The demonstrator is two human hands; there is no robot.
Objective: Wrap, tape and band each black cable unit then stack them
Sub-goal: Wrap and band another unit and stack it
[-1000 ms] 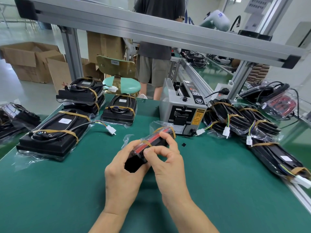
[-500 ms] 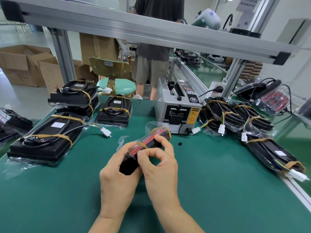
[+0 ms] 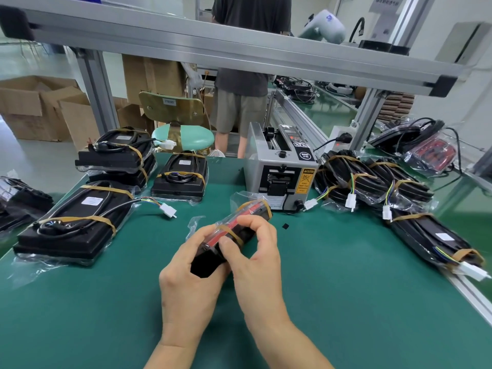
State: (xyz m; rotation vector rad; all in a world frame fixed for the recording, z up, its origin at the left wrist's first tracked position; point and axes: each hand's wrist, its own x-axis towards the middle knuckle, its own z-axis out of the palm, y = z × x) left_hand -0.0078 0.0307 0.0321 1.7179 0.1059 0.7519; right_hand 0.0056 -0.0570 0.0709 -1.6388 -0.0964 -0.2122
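Green mat (image 3: pixel 346 302) near centre: left hand (image 3: pixel 190 283) is gripping the unit's (image 3: pixel 241 227) near end, lifted off the mat; right hand (image 3: pixel 257 258) is pinching its band (image 3: pixel 231 233), probably seating it. Banded stacks (image 3: pixel 80 217) are sitting left, bagged units (image 3: pixel 372 182) right. Tape dispenser (image 3: pixel 279 171) is standing just beyond, not obstructing.

Both hands hold a bagged black unit (image 3: pixel 241 230) with a red face above the green table (image 3: pixel 346 302): the left hand (image 3: pixel 191 283) cups its near end, the right hand (image 3: pixel 255 251) pinches a tan band (image 3: pixel 231 233). A grey tape dispenser (image 3: pixel 279 177) stands behind.
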